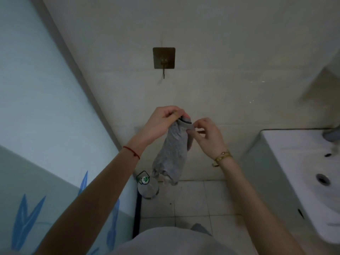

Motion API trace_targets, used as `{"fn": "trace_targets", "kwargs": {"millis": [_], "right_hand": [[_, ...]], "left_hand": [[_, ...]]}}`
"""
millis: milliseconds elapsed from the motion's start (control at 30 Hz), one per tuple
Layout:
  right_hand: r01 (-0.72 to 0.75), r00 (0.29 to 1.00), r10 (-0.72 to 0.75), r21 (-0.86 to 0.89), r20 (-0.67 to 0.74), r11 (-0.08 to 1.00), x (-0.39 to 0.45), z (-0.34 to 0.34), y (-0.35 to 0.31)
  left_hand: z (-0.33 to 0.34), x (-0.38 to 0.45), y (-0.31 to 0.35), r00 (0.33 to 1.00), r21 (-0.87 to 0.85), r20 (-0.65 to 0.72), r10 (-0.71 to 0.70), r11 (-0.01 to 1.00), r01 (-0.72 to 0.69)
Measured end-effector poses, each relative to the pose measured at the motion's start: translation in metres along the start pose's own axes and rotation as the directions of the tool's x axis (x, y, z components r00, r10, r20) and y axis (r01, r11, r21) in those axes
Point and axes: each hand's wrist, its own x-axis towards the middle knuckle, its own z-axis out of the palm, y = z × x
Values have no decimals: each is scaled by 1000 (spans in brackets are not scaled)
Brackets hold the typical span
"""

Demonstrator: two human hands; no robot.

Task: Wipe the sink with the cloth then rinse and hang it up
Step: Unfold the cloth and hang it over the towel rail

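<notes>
A grey cloth [172, 153] hangs limp in front of the tiled wall, held by its top edge. My left hand [161, 120] pinches the upper left corner, and my right hand [207, 136] pinches the top edge just to the right. Both hands sit well below a metal wall hook [163, 70] on its square adhesive plate. The white sink [298, 162] stands at the right edge, with its drain [322, 179] visible.
A frosted glass door [46, 107] with blue leaf shapes fills the left side. A clear plastic bottle [147, 186] stands on the tiled floor in the corner below the cloth. A tap base [331, 135] shows at the far right.
</notes>
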Motion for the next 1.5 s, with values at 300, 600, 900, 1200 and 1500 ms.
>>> {"fn": "trace_targets", "kwargs": {"millis": [300,600,900,1200,1500], "right_hand": [[98,990,-114,-179,-81,979,6,-26,-31],[65,920,-115,-144,-373,987,36,-113,-59],[114,963,-155,-187,-220,976,74,-203,-96],[251,962,-242,59,-127,966,97,-303,-168],[368,849,-387,-122,-360,922,157,-373,-252]], "left_hand": [[-41,6,24,949,467,273,155,841,-272],[-60,21,48,938,595,292,187,733,-331],[-85,43,108,972,339,35,233,912,-231],[-149,33,226,921,480,56,386,798,-364],[-190,51,342,771,653,-62,634,610,-449]]}}
